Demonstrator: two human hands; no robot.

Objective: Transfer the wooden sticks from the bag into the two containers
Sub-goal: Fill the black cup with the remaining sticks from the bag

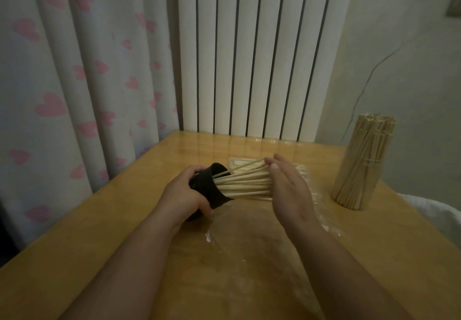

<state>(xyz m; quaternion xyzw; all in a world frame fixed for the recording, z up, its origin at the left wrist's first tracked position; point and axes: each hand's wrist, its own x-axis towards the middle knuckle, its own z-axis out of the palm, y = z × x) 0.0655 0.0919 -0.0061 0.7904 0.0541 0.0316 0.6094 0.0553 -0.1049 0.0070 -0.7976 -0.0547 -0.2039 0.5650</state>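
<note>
Pale wooden sticks (245,182) bundled in black cylindrical container (212,190), tipped sideways, mouth toward 3 o'clock. Gripped by left hand (183,193), fingers curled round it. Right hand (291,190) flat, fingers straight against stick ends. Clear plastic bag (249,245) beneath, on yellow wooden counter (99,245). Second stick-packed container (359,170) upright at 3 o'clock.

Glossy honey-coloured wooden table (139,195); pale, matt wooden sticks (247,182) in a matt black container (212,190); clear, shiny plastic bag (249,232) at centre; heart-printed cloth curtain (74,83) at left.

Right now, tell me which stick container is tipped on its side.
The black container gripped by the left hand; the other container, far right, stands upright and untouched.
</note>
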